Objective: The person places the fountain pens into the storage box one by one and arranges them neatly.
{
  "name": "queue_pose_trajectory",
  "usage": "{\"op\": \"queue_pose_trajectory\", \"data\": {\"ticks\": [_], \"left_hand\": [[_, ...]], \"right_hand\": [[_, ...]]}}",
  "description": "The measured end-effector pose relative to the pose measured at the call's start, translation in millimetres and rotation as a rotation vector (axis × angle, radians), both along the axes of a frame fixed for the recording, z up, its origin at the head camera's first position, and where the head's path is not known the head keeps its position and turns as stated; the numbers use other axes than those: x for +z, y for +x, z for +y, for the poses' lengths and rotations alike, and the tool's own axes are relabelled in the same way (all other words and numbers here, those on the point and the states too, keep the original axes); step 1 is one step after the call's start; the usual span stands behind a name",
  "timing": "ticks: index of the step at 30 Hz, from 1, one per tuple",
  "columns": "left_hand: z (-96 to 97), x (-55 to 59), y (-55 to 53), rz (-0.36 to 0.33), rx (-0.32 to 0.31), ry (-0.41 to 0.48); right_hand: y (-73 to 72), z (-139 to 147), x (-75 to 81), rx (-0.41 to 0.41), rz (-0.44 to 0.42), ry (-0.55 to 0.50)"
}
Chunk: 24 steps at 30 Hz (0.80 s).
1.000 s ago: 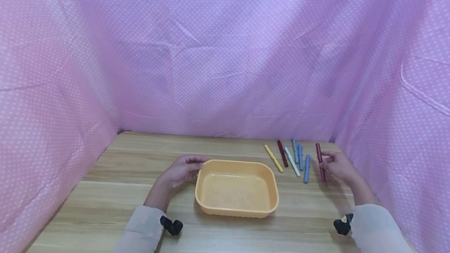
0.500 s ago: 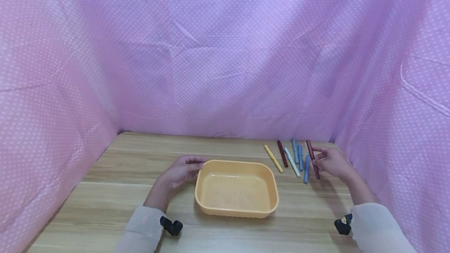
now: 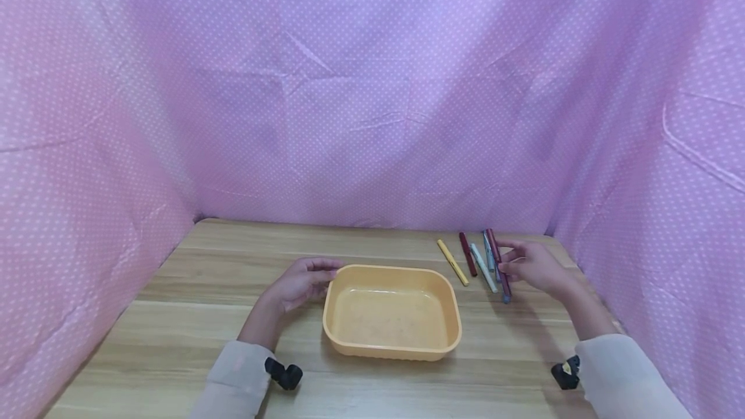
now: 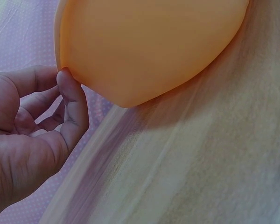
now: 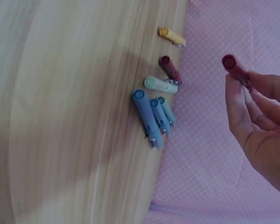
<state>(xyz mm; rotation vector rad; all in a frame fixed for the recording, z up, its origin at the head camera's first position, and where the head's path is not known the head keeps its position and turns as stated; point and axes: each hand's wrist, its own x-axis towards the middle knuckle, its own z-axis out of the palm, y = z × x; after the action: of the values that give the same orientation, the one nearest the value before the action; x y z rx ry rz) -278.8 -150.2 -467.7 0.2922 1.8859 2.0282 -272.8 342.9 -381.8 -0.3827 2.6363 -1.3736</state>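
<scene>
My left hand (image 3: 299, 286) pinches the far-left rim of a light orange plastic basin (image 3: 390, 325) between thumb and fingers, as the left wrist view (image 4: 65, 77) shows up close. My right hand (image 3: 532, 268) holds a dark red pen (image 5: 235, 67) by thumb and fingertips, raised off the table. In the head view that pen hides part of the blue pens beneath. Lying on the table are a yellow pen (image 3: 453, 262), another dark red pen (image 3: 468, 255), a pale green pen (image 3: 484, 268) and three bluish pens, the nearest one (image 5: 144, 112) blue.
The wooden table (image 3: 233, 315) carries the basin at its middle front and the loose pens at back right. Pink dotted cloth (image 3: 372, 115) hangs behind it and along both sides. A small black camera (image 3: 284, 374) sits at each sleeve cuff.
The right hand has carried the dark red pen leftward, from the right of the loose pens to over the blue ones. My left hand and the basin stay put.
</scene>
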Motion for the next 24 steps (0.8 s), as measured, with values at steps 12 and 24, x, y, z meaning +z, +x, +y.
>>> {"op": "queue_pose_trajectory", "data": {"ticks": [12,24], "left_hand": [[0.0,0.6,-0.1,0.000,-0.006,0.008],[-0.3,0.0,0.1,-0.006,0.000,0.000]], "right_hand": [[5.1,-27,2.8,0.073,-0.062,-0.094],[17.5,-63,10.0,0.090,-0.161,-0.204]]}}
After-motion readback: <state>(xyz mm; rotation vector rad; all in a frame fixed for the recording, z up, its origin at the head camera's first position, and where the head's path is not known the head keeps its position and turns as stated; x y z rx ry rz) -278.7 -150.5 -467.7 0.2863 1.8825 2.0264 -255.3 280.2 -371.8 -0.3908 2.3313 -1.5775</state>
